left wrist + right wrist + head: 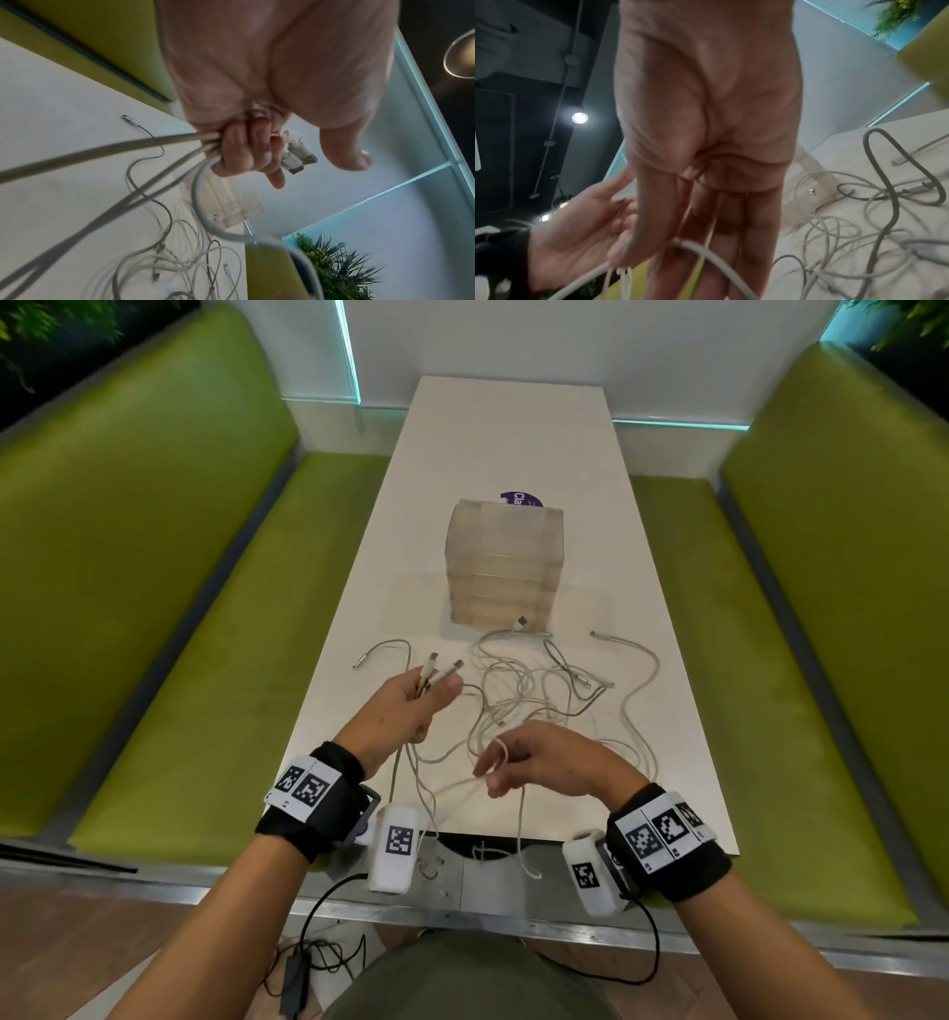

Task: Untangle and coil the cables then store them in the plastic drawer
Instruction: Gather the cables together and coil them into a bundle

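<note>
Nearest, low in the frame, the right hand (544, 760) holds its fingers nearly straight with one white cable looped over them; whether the thumb pinches it I cannot tell through the blur. Just left and slightly farther, the left hand (411, 706) curls tightly round a bundle of cable ends (436, 672), plugs sticking out past the fingers. Beyond both, the tangled cables (534, 690) sprawl mid-frame on the white table (513, 433). Farther still stands the clear plastic drawer unit (506, 562), closed.
</note>
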{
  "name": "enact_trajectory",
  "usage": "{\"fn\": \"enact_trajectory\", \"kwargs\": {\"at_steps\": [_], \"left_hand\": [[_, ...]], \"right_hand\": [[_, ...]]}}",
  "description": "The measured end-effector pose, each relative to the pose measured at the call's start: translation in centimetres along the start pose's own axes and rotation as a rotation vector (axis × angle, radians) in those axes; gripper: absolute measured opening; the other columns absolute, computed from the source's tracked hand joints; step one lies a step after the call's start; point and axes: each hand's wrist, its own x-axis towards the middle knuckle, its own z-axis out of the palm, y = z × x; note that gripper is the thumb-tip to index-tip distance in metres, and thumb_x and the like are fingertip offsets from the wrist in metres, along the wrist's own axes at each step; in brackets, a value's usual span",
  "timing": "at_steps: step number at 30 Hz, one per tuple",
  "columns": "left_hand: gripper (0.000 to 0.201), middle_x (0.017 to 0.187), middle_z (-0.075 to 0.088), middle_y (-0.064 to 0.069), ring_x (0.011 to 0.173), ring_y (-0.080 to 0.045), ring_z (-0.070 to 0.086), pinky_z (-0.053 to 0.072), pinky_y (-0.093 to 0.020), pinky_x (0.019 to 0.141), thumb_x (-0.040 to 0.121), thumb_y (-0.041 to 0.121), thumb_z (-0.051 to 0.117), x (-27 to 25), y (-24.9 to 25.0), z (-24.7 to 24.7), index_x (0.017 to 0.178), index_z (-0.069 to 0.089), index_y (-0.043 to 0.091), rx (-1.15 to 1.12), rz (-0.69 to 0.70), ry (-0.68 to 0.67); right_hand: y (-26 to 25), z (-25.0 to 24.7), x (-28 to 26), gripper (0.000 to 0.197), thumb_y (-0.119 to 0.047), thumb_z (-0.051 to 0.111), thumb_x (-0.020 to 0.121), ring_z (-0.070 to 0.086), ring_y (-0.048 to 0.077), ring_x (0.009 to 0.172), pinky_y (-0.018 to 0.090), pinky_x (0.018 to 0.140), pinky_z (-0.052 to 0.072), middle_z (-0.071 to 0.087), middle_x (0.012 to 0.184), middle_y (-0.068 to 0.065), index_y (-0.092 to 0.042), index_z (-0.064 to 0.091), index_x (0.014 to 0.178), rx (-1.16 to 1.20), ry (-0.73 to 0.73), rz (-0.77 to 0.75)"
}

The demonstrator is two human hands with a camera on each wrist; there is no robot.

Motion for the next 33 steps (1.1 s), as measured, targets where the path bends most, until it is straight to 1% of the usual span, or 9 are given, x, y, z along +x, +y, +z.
{"fn": "enact_trajectory", "kwargs": {"at_steps": [4,7,10,13,18,23,28,31,33], "left_hand": [[0.042,0.061,0.03,0.009,0.051,-0.009,0.023,0.024,-0.019,0.047,0.083,0.05,0.054,0.2,0.1,-0.1,0.093,0.056,0.009,-0.042,0.013,0.011],[0.035,0.061,0.03,0.008,0.053,-0.01,0.024,0.026,-0.021,0.049,0.086,0.042,0.062,0.3,-0.1,-0.2,0.093,0.05,0.009,-0.038,0.039,0.014],[0.016,0.061,0.034,0.009,0.051,-0.007,0.029,0.031,-0.019,0.049,0.091,0.021,0.061,0.3,-0.2,-0.1,0.088,0.047,0.014,0.026,0.071,0.026],[0.016,0.063,0.031,0.007,0.05,-0.007,0.028,0.031,-0.018,0.049,0.096,0.016,0.055,0.4,-0.2,0.1,0.083,0.047,0.021,-0.003,0.097,0.057],[0.019,0.064,0.027,0.005,0.051,-0.009,0.021,0.022,-0.019,0.046,0.099,0.025,0.045,0.8,0.4,-0.1,0.081,0.044,0.019,-0.246,0.095,0.125],[0.021,0.061,0.028,0.006,0.048,-0.008,0.021,0.022,-0.019,0.045,0.097,0.028,0.046,1.0,0.5,-0.6,0.081,0.039,0.017,-0.255,0.113,0.116],[0.025,0.056,0.031,0.007,0.047,-0.008,0.022,0.023,-0.018,0.044,0.1,0.028,0.041,0.9,0.1,-0.4,0.086,0.05,0.011,-0.275,0.079,0.129],[0.028,0.054,0.035,0.007,0.045,-0.007,0.024,0.023,-0.018,0.044,0.101,0.028,0.038,0.8,0.1,-0.1,0.083,0.05,0.01,-0.275,0.081,0.095],[0.029,0.054,0.036,0.006,0.045,-0.008,0.024,0.023,-0.019,0.044,0.102,0.027,0.037,0.7,0.2,0.1,0.082,0.049,0.01,-0.262,0.089,0.078]], "right_hand": [[0.5,0.1,0.1,0.047,-0.025,0.077,0.077,0.053,-0.01,0.081,0.02,0.08,0.04,0.061,0.098,-0.025,-0.027,0.063,0.121,-0.305,-0.136,0.118],[1.5,0.1,0.4,0.065,-0.02,0.073,0.078,0.053,0.006,0.108,0.03,0.091,0.042,0.054,0.131,-0.01,-0.026,0.046,0.137,-0.494,-0.177,0.188],[1.8,-0.5,0.1,0.055,-0.002,0.054,0.083,0.052,0.011,0.123,0.031,0.102,0.042,0.058,0.132,-0.004,-0.022,0.049,0.134,-0.487,-0.18,0.173],[1.5,-0.5,-0.1,0.05,0.001,0.049,0.085,0.058,0.004,0.115,0.028,0.102,0.044,0.066,0.122,-0.008,-0.022,0.056,0.13,-0.447,-0.313,0.171],[2.5,1.9,-0.2,0.033,0.0,0.05,0.093,0.069,0.017,0.08,0.024,0.075,0.057,0.067,0.107,0.01,-0.005,0.058,0.124,-0.081,-0.512,0.3],[2.9,-1.4,0.0,0.017,-0.008,0.05,0.094,0.066,0.013,0.065,0.019,0.057,0.051,0.068,0.086,0.004,-0.005,0.063,0.106,-0.13,-0.219,0.23],[4.8,-8.5,0.6,0.013,-0.009,0.054,0.094,0.053,0.009,0.05,0.017,0.044,0.038,0.065,0.074,0.004,-0.008,0.067,0.092,0.141,0.447,0.123],[7.9,-11.5,2.4,0.013,-0.01,0.053,0.093,0.048,0.012,0.048,0.018,0.041,0.034,0.06,0.074,0.009,-0.009,0.064,0.086,0.212,0.795,0.207],[9.9,-12.2,3.8,0.014,-0.015,0.059,0.092,0.051,0.016,0.054,0.022,0.047,0.038,0.061,0.077,0.012,-0.004,0.065,0.086,0.065,0.814,0.327]]}}
